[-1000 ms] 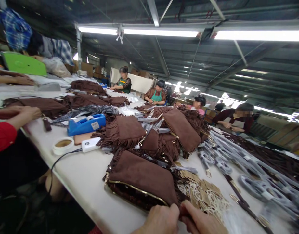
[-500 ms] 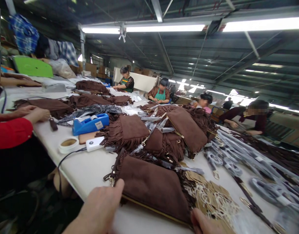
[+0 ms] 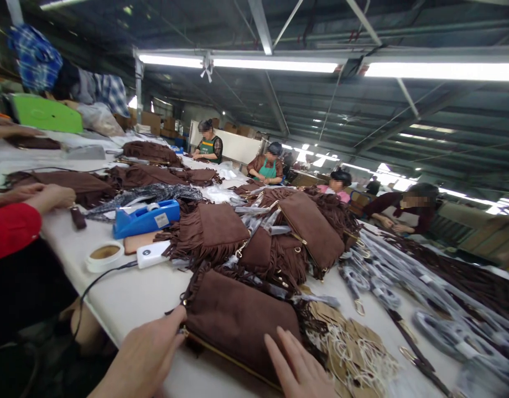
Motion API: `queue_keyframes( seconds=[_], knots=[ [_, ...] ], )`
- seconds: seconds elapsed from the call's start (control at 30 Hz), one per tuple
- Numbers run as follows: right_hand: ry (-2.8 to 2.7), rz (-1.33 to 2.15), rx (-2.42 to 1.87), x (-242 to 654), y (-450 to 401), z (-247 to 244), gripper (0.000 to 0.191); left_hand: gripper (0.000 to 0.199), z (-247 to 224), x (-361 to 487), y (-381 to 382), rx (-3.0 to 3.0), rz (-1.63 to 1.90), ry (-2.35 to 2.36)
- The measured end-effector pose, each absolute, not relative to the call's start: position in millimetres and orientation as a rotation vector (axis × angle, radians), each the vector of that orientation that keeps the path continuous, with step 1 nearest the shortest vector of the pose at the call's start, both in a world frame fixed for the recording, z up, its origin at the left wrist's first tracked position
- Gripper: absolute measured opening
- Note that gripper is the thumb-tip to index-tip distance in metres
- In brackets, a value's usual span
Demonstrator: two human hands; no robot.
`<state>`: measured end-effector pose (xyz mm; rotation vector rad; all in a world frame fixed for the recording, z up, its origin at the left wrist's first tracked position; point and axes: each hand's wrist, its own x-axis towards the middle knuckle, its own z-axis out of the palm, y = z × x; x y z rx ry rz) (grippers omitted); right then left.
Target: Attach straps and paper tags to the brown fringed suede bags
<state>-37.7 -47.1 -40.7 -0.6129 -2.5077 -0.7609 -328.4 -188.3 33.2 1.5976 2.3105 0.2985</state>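
A brown fringed bag (image 3: 242,315) lies in front of me near the table's edge, its gold zipper along the side toward me. My left hand (image 3: 144,348) pinches the bag's left corner, by the zipper end and a small metal fitting. On the right part of the bag my right hand (image 3: 298,365) rests with its fingers apart and stretched out. Just behind is a heap of similar brown bags (image 3: 223,224). Tan tags with white strings (image 3: 354,342) lie to the right of my right hand.
A blue tape dispenser (image 3: 146,218), a tape roll (image 3: 104,256) and a white corded device (image 3: 152,254) stand at left. Plastic-wrapped straps (image 3: 404,276) cover the right side. A person's red sleeve (image 3: 14,229) reaches in from the left; other people sit beyond the table.
My right hand has gone from the bag's right corner up onto its face, fingers now spread. My left hand stays at the left corner. The view has shifted slightly.
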Motion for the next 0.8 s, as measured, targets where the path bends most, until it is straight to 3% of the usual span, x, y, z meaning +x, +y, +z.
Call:
queue_keyframes(
  seconds=[0.33,0.57,0.7,0.8],
  knots=[
    [-2.546,-0.61,-0.64,-61,-44,-59,0.079,0.027,18,-341,-195,1.558,0.532,2.211],
    [-2.608,-0.421,-0.676,-65,-37,-64,0.08,0.029,20,-344,-187,1.605,0.486,2.288],
    [-2.615,-0.185,-0.74,-68,-28,-31,0.082,0.03,38,-345,-182,1.608,0.614,2.278],
    [-2.552,0.041,-0.786,-71,-18,15,0.069,0.028,63,-350,-178,1.637,0.821,2.017]
  ],
)
